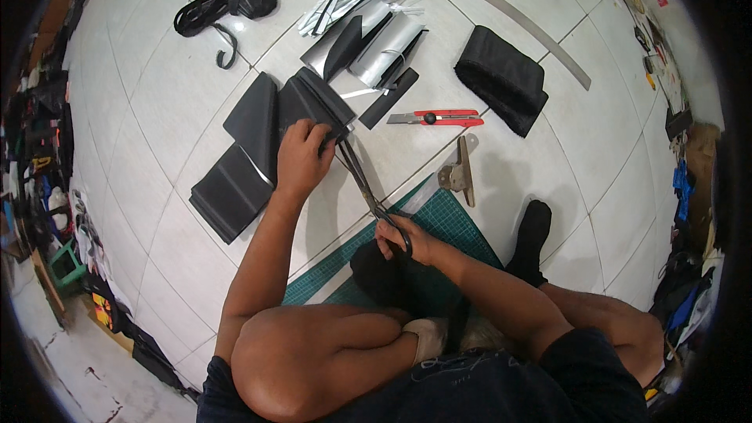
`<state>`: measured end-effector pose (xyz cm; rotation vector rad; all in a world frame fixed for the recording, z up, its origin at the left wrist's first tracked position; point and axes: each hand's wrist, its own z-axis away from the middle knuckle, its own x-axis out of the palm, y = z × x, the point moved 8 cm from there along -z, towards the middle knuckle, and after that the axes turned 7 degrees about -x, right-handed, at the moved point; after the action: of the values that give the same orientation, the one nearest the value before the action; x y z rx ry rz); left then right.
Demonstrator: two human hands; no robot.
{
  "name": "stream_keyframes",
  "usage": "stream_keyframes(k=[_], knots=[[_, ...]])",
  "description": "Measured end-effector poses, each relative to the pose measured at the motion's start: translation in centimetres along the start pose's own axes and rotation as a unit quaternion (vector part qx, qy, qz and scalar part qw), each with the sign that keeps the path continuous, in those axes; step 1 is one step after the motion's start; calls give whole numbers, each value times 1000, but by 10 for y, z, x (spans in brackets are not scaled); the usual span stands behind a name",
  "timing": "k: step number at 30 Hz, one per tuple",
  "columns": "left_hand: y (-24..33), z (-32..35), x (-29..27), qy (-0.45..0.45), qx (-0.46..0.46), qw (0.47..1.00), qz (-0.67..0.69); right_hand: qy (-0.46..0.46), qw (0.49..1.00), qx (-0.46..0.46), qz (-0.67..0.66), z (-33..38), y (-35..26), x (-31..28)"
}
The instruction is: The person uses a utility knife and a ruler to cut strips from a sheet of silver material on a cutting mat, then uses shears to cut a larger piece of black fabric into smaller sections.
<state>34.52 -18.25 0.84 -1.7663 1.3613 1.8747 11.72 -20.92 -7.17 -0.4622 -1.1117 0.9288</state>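
My right hand [409, 240] is closed round the handles of a pair of long scissors [362, 180]. The blades point up and left, their tips at the edge of a folded black sheet [301, 98]. My left hand [304, 158] has its fingers curled over that sheet's near edge, pinching it; what lies under the fingers is hidden. Left of this hand lie more black folded pieces [231, 192], overlapping on the tiles. A red box cutter [446, 117] lies to the right of the blades, with a metal clip [462, 172] below it.
A green cutting mat [462, 227] lies partly under my legs and feet. Farther off are black cord [227, 8], silver-lined rolled sheets [384, 51] with white strips, a folded black cloth [501, 74] and a long metal ruler [517, 12]. Clutter lines both sides.
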Motion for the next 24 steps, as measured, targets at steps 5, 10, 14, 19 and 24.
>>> stream_keyframes(k=[5, 10, 14, 19, 24], knots=[[8, 4, 10, 37, 1, 999, 3, 25, 999, 25, -11, -20, -13, -13], [-2, 11, -13, 72, 14, 997, -5, 5, 999, 33, 5, -44, -29, 2], [-6, 16, -13, 85, 11, 996, 9, 13, 999, 36, -20, -49, -35, 5], [-9, 18, -8, 87, 10, 996, 25, 34, 998, 43, 22, -52, -33, 2], [-13, 19, -9, 98, 13, 995, 22, 97, 988, 14, 119, -48, -40, 4]])
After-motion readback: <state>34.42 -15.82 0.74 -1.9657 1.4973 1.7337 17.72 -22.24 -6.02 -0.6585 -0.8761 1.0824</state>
